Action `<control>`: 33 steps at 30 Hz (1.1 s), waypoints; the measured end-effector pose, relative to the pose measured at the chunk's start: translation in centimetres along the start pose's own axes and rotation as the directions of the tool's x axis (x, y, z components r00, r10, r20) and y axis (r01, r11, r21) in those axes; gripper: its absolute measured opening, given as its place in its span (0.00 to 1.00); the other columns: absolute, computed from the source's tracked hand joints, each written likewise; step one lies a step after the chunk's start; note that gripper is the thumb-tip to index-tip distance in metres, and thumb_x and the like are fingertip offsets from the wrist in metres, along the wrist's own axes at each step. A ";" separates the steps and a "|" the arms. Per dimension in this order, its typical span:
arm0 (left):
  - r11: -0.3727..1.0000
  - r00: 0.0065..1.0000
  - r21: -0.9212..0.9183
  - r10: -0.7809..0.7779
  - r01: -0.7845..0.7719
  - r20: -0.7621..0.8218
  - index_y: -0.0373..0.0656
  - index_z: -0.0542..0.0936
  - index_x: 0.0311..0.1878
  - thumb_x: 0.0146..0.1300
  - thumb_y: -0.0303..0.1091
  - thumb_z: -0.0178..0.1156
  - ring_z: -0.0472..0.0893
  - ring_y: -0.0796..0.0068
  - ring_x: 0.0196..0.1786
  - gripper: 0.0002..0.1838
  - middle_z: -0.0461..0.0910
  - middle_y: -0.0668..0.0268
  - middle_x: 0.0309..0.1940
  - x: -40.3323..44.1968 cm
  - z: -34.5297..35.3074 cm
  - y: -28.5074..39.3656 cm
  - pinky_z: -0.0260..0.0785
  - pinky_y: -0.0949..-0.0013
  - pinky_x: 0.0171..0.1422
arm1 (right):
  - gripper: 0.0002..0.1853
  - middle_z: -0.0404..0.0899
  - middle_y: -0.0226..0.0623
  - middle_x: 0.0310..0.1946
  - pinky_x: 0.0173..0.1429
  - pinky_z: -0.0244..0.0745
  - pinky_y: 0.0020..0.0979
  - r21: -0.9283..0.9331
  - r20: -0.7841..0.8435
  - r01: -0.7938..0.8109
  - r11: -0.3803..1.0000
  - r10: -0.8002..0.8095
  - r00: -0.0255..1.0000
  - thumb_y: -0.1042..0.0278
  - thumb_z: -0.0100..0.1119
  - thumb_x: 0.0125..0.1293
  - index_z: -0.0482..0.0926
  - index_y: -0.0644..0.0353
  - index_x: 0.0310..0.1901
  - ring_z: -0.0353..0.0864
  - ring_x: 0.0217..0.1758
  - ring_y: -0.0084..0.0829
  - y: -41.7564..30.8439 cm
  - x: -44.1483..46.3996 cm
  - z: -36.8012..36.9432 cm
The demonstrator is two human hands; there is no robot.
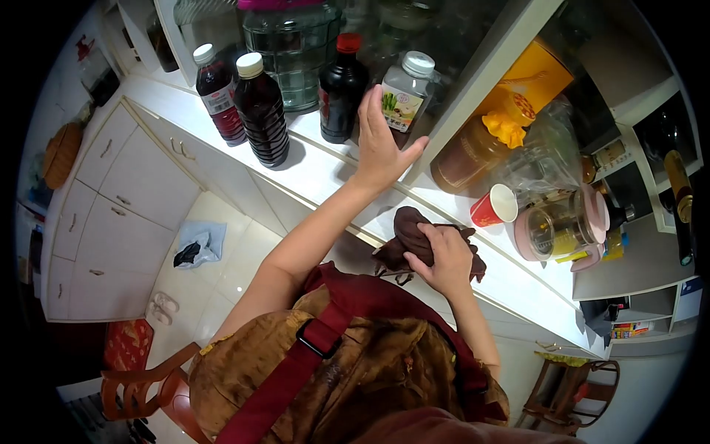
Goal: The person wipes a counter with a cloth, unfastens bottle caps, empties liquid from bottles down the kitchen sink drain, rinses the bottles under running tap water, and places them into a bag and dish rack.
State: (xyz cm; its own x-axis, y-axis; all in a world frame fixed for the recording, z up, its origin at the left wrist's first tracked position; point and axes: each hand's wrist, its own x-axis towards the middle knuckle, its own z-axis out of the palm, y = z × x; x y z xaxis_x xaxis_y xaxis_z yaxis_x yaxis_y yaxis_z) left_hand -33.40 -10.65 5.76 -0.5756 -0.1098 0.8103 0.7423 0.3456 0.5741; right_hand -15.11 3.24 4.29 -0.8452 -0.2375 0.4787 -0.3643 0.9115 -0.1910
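Observation:
My left hand reaches up to the shelf with its fingers stretched and the thumb spread apart. It is at the lower left of a clear jar with a white cap and a printed label; whether the fingers touch the jar I cannot tell. Just left of that hand stands a dark bottle with a red cap. Bunched dark brown cloth is gripped in my right hand, low at the counter's front edge. Part of the cloth is hidden under the fingers.
Two dark-filled plastic bottles and a large glass jar stand to the left. Right of a white upright are an amber jar, a red paper cup and a pink-lidded pitcher. A wooden chair is lower left.

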 end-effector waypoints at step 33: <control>0.959 0.970 -0.201 -0.162 0.198 0.183 0.30 0.57 0.64 0.43 0.40 0.75 0.72 0.58 0.57 0.49 0.69 0.49 0.54 0.1 -1.8 -0.5 0.63 0.63 0.62 | 0.28 0.74 0.37 0.35 0.38 0.72 0.34 -0.040 -0.058 0.043 0.998 -0.045 0.997 0.56 0.72 0.45 0.76 0.54 0.50 0.75 0.37 0.37 -0.3 -0.1 0.5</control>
State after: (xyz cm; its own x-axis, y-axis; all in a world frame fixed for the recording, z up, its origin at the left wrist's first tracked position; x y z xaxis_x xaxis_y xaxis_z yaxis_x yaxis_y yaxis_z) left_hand -33.24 -12.56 5.78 -0.7414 0.0084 0.6710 0.6668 0.1225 0.7351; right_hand -15.10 2.82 3.82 -0.8038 -0.2588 0.5356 -0.3846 0.9130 -0.1360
